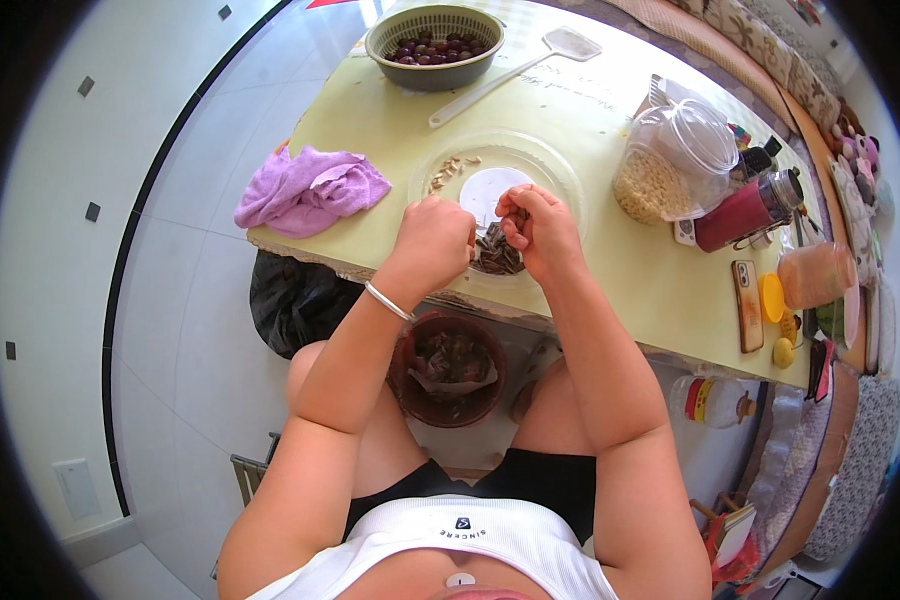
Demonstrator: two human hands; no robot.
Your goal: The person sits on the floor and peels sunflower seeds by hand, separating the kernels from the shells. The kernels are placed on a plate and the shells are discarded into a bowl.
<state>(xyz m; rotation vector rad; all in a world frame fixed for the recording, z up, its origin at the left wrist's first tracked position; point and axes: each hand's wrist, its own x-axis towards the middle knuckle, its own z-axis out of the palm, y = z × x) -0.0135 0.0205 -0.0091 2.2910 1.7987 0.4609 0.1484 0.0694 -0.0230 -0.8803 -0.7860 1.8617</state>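
My left hand (433, 240), with a bracelet at the wrist, is closed just left of a pile of dark striped seeds in their shells (496, 254). Close on its right, my right hand (543, 232) has thumb and fingers pinched together above the same pile. Whatever either hand holds is too small or hidden to make out. Under both lies a round clear plastic tray (570, 172) with a white disc (482, 186) at its middle. Pale shelled kernels (448, 172) are scattered on the tray's far left side.
A lilac cloth (312, 190) lies left. Farther off are a colander of dark round fruit (435, 18) and a white flyswatter (515, 82). On the right stand a clear jar of pale kernels (650, 188), a bottle (745, 212) and a phone (747, 306). A bin (497, 398) sits below the table edge.
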